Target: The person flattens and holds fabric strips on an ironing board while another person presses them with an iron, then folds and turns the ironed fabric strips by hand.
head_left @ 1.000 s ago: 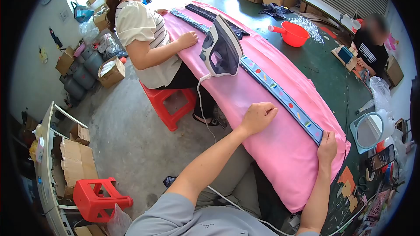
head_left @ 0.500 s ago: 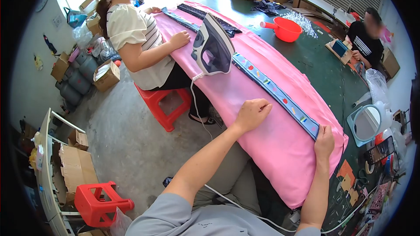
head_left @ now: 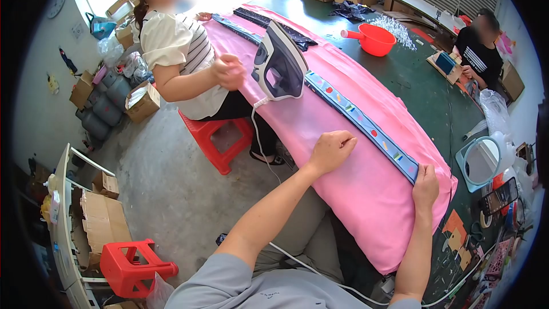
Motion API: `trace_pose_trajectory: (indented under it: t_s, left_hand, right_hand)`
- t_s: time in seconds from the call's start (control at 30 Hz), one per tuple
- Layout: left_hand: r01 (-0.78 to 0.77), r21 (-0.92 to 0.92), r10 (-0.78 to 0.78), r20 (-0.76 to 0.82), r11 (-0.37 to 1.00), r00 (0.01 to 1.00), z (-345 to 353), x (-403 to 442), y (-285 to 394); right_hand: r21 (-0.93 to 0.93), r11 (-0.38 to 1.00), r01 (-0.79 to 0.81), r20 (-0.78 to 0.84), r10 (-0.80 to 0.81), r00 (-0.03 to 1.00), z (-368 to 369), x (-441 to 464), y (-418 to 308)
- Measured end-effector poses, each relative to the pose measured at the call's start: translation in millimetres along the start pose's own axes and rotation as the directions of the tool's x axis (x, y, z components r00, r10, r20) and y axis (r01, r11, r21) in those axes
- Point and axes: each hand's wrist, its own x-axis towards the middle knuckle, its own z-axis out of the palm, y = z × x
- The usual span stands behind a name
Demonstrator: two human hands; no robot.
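Observation:
My right hand (head_left: 425,185) pinches the near end of a long blue fabric strip (head_left: 372,131) printed with small colourful pictures. The strip lies stretched over a pink cloth (head_left: 366,206) covering the table. Closed in a loose fist, my left hand (head_left: 333,151) rests on the cloth beside the strip, with nothing visible in it. A grey and white iron (head_left: 280,63) stands on its heel farther along, hiding part of the strip. Another person's hand (head_left: 229,72), blurred by motion, is raised left of the iron; that person's other hand is near the strip's far end.
A black strip (head_left: 274,27) lies beside the blue one. On the green table (head_left: 394,74) are a red dipper (head_left: 376,40) and a round mirror (head_left: 481,161). A white cord (head_left: 255,131) hangs from the iron. Red stools (head_left: 134,266) stand on the floor. A second co-worker sits at right.
The co-worker's near hand has lifted off the pink cloth, and their head has turned. My two hands and the iron stay in place; the view shifts slightly.

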Motion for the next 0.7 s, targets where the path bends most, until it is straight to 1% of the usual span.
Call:
trace_pose_trajectory:
  t_s: [0.17, 0.33, 0.47, 0.7]
  left_hand:
    - [-0.005, 0.006, 0.005, 0.006, 1.000, 1.000, -0.5, 0.9, -0.9]
    - [-0.015, -0.015, 0.015, 0.013, 1.000, 1.000, -2.2, 2.7, -1.1]
    - [0.099, -0.087, -0.100, -0.008, 0.991, 0.995, -0.8, 9.8, -6.2]
    - [0.107, -0.032, -0.108, -0.032, 0.994, 0.994, -8.1, 26.5, -6.9]
  right_hand:
    - [-0.005, 1.000, -0.004, 0.012, 0.005, 1.000, -1.1, 0.8, -2.2]
    - [-0.048, 0.999, 0.016, 0.016, -0.015, 1.000, 0.6, 1.0, 0.2]
    - [-0.108, 0.993, 0.052, -0.007, -0.053, 0.999, -0.1, -2.7, -0.5]
    - [-0.151, 0.988, 0.038, 0.011, -0.037, 0.999, -5.2, -9.6, 3.2]
